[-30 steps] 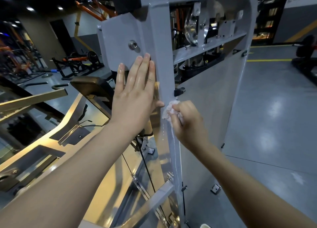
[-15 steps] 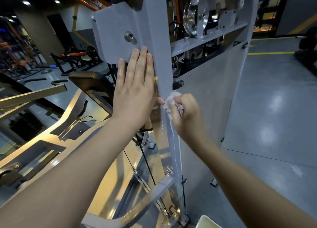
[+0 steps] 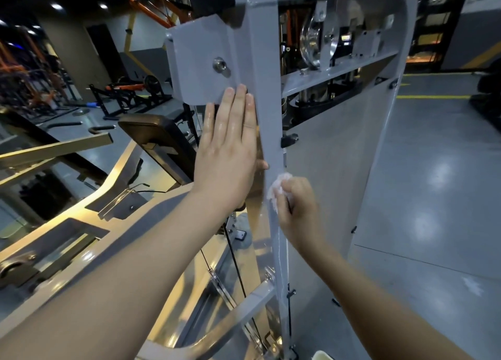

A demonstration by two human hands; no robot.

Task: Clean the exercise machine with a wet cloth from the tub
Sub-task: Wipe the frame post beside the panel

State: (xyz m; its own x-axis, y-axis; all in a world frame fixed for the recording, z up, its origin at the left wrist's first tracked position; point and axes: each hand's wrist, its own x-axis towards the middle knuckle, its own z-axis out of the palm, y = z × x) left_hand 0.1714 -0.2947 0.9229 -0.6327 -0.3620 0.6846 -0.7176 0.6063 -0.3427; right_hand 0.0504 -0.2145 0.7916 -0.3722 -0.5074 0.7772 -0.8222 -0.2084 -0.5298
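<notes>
— Gym floor (image 3: 433, 170), grey and glossy, with dim racks far off at the left. What has changed at the exercise machine (image 3: 385, 142)?

— The right grip (image 3: 301, 210) has slid down the upright post (image 3: 264, 88). A moment ago the cloth (image 3: 275, 190) sat just under the black knob (image 3: 288, 140); now it is clearly lower, with bare post between the two.

— So a downward wipe?

— That is my reading. A wet streak (image 3: 279, 251) shines on the post below the cloth, so this stretch looks part done, with the lower run to the crossbar still to finish.

— How is the cloth held?

— It is bunched small. The right grip's fingers are curled tight round it, pressing the white wad against the post's front right edge. Only a tuft shows above the knuckles.

— And the other one?

— The left grip (image 3: 227, 153) has not shifted. It lies flat, fingers straight and together, on the side of the post just below the bracket plate (image 3: 195, 61), thumb on the post's edge. It holds nothing and seems only to brace.

— The tub?

— A pale rim (image 3: 321, 355) at the bottom edge of view, near the post's foot, may be it; too little shows to be sure.
</notes>
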